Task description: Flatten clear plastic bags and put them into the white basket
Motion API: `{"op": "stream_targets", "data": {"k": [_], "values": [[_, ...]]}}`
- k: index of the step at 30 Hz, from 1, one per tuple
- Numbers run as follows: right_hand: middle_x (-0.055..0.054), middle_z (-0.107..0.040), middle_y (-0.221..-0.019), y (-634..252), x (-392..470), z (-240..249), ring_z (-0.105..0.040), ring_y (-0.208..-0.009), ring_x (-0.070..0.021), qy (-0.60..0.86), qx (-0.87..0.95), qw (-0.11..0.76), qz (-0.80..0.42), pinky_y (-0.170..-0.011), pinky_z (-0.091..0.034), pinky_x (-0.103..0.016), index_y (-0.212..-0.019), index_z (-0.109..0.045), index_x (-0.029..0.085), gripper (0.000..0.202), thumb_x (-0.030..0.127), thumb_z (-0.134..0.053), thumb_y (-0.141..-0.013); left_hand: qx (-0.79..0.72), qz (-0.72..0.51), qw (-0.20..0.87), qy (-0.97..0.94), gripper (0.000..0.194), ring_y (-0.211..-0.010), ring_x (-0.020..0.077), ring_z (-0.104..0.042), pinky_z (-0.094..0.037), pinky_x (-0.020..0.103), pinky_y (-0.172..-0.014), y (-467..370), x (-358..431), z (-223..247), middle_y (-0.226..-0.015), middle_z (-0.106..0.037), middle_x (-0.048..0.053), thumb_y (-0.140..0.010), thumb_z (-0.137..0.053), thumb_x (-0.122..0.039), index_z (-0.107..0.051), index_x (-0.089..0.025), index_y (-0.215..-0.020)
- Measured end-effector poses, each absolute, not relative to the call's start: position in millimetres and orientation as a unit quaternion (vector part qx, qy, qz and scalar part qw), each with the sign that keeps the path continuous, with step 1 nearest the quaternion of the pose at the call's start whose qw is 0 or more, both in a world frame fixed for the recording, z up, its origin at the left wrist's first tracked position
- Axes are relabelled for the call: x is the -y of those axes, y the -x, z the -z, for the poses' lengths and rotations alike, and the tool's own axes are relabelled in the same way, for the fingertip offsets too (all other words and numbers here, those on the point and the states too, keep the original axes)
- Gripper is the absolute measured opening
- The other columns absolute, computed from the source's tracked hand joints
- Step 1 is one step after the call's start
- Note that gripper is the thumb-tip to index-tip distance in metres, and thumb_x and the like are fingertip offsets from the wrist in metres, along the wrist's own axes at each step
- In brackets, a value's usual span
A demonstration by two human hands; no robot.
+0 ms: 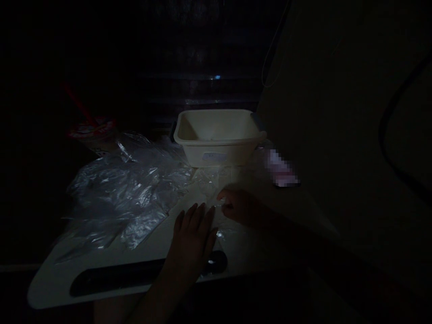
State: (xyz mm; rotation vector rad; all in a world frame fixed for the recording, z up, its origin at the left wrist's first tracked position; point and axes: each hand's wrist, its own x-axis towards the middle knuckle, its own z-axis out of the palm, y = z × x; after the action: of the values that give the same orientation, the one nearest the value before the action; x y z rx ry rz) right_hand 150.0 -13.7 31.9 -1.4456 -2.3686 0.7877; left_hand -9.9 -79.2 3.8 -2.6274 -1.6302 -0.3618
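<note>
The scene is very dark. My left hand [194, 231] lies palm down near the front of a white table [101, 261], fingers spread over part of a clear plastic bag [221, 225]. To its right, my right hand [239, 206] is curled, with thumb and index finger close together at the same clear plastic. What lies between those fingertips is too dim to make out. A large heap of clear plastic bags [135, 193] spreads to the left of both hands. Beyond them stands a cream plastic basin [216, 153] with dark handles and a small label on its front.
At the back left is a cup [97, 135] with a red rim and red straw. A blurred pinkish item [282, 170] lies right of the basin. A long dark slot [114, 276] runs along the table's front edge. A cable [383, 135] hangs at the right.
</note>
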Motion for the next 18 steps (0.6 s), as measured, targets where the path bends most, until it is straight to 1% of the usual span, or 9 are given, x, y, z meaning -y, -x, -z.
{"op": "stream_targets", "data": {"k": [6,10,14,18], "values": [[0.0,-0.056,-0.059,-151.1,5.4,-31.1,-0.049,-0.053,-0.0093,0.469,0.819,0.151,-0.293,-0.052,-0.036,-0.019,-0.084,-0.058,0.013,0.024,0.011,-0.045,-0.063,0.529,0.159,-0.009,0.833,0.042,-0.111,0.0242,-0.034,-0.029,0.044,-0.089,12.2,78.6,-4.5,-0.118,-0.044,0.011,-0.081,-0.035,-0.028,-0.033,-0.013,-0.12],[0.0,-0.056,-0.061,-154.3,-0.1,-25.0,-0.049,-0.055,-0.0088,0.458,0.813,0.174,-0.314,-0.052,-0.036,-0.018,-0.075,-0.059,0.012,0.021,0.008,-0.044,-0.062,0.527,0.175,-0.019,0.832,0.044,-0.11,0.0253,-0.035,-0.03,0.045,-0.089,13.8,78.1,-5.0,-0.115,-0.046,0.012,-0.079,-0.039,-0.031,-0.036,-0.011,-0.118],[0.0,-0.056,-0.06,-157.5,-4.4,-19.9,-0.049,-0.054,-0.0084,0.464,0.794,0.206,-0.333,-0.051,-0.036,-0.018,-0.076,-0.059,0.012,0.021,0.007,-0.044,-0.061,0.529,0.17,-0.027,0.831,0.046,-0.109,0.0253,-0.036,-0.03,0.046,-0.089,13.8,79.5,-5.8,-0.116,-0.046,0.011,-0.078,-0.04,-0.031,-0.034,-0.012,-0.119],[0.0,-0.055,-0.061,-161.7,-9.2,-16.1,-0.05,-0.054,-0.0084,0.46,0.772,0.208,-0.386,-0.05,-0.036,-0.018,-0.077,-0.058,0.01,0.022,0.008,-0.044,-0.06,0.537,0.179,-0.021,0.824,0.046,-0.109,0.0261,-0.037,-0.031,0.047,-0.088,15.7,85.4,-7.7,-0.114,-0.047,0.012,-0.077,-0.041,-0.033,-0.036,-0.011,-0.116]]}}
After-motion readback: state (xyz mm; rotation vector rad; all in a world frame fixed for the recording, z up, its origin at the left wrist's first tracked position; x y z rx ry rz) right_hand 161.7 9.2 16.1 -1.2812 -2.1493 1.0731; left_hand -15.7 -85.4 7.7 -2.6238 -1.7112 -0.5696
